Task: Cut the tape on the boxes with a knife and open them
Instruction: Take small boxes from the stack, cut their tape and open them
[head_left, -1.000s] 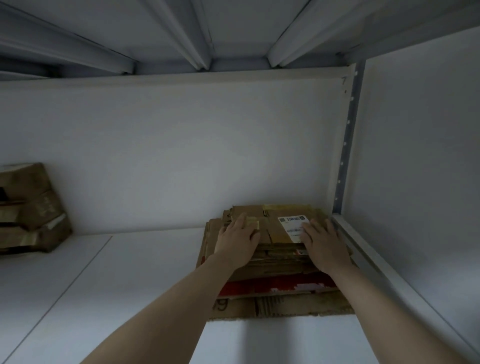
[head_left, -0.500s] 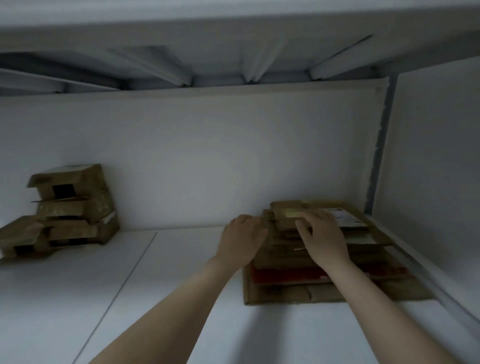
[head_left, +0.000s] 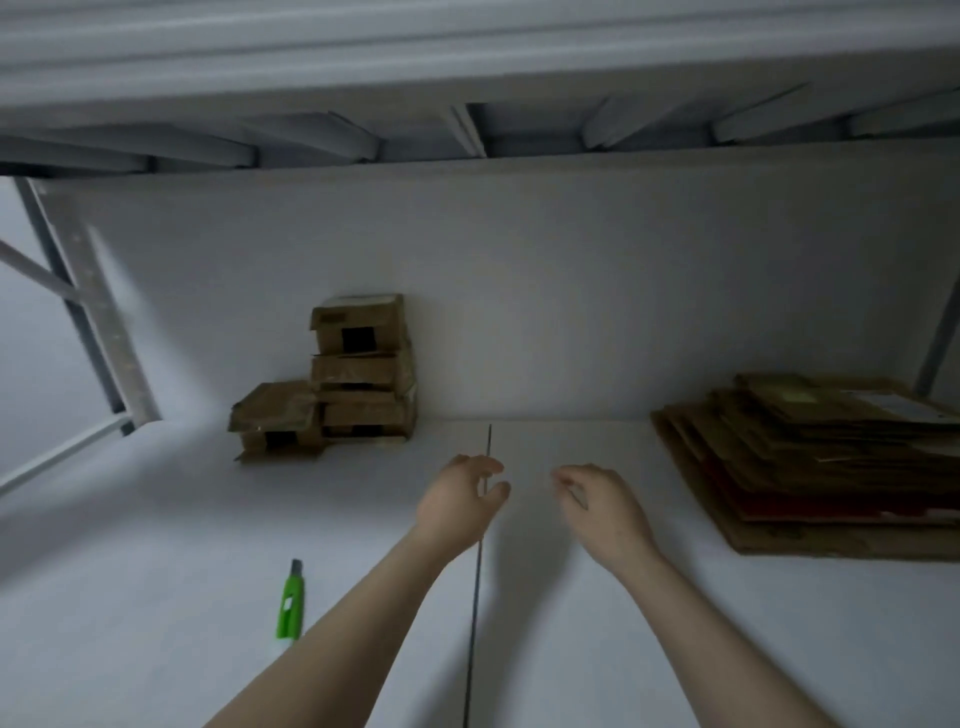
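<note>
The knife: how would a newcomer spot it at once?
On the white shelf, find the brown boxes stacked against the back wall. The knife lies alone nearer the camera, just left of the left forearm. It is the only bright green thing there.

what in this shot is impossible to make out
Head view, the only one:
Stacked boxes: too small and dim to tell whether their tape is sealed or cut.
Flattened cardboard pile: its right side is cut off by the frame edge.
Green knife: blurred, so blade out or retracted is unclear.
Right hand: a thin dark streak by its fingers is blurred, so whether it pinches anything is unclear.
</note>
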